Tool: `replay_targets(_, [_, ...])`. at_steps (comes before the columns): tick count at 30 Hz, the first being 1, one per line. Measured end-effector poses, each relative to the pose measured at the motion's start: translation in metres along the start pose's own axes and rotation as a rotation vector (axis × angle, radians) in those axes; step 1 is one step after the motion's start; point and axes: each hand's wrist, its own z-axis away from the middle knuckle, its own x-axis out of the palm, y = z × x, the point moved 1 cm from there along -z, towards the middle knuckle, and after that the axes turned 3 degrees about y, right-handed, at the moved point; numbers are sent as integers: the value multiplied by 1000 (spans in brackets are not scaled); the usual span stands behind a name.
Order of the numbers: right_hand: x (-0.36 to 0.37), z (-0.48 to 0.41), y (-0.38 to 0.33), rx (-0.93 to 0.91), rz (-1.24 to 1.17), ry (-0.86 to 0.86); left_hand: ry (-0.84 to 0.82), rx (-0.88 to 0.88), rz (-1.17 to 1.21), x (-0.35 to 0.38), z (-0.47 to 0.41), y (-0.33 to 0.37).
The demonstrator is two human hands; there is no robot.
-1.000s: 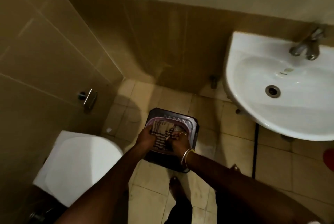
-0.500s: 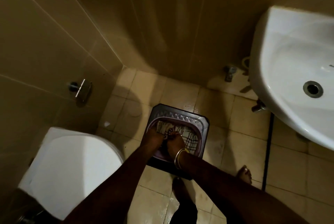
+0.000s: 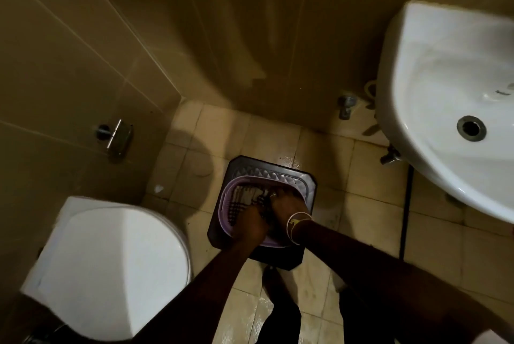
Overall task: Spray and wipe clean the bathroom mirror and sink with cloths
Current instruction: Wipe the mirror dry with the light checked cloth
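A checked cloth (image 3: 244, 200) lies in a purple basin (image 3: 226, 202) that stands on a dark square stool (image 3: 278, 171) on the tiled floor. My left hand (image 3: 250, 228) and my right hand (image 3: 286, 204), with bangles on its wrist, are both down in the basin, pressed together on the cloth. The white sink (image 3: 434, 88) hangs on the wall at the right, its drain visible and its tap out of frame. No mirror or spray bottle shows.
A white toilet (image 3: 111, 268) with its lid down fills the lower left. A metal paper holder (image 3: 115, 133) sticks out of the left wall. Pipe valves (image 3: 346, 104) sit under the sink. The floor looks wet; my foot (image 3: 274, 279) stands behind the stool.
The view has swung left and down, pushing the sink toward the right edge and hiding the tap. My hands have shifted within the basin, bunching the cloth closer together.
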Motion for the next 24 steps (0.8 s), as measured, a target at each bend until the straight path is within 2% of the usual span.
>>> replay_targets(2, [1,-8,4,-28,-19,26,-35,-42,11,6,2,-1])
replay_targets(5, [20,-17,8,28,-18,-50,-50,-16,70,12,8,3])
replay_targets(12, [35,-36,7,52,25,-93,-85,-21,89,13,11,-2])
replay_targets(16, [33,-37,6,84,-64,-52,-72,4,96,15,11,-2])
replay_targets(22, [-25,4,-14,50,28,-114,-60,-88,85,0,17,2])
replay_targets(24, [-49,22,-20,30,96,-107,-30,-115,158,-4,19,2])
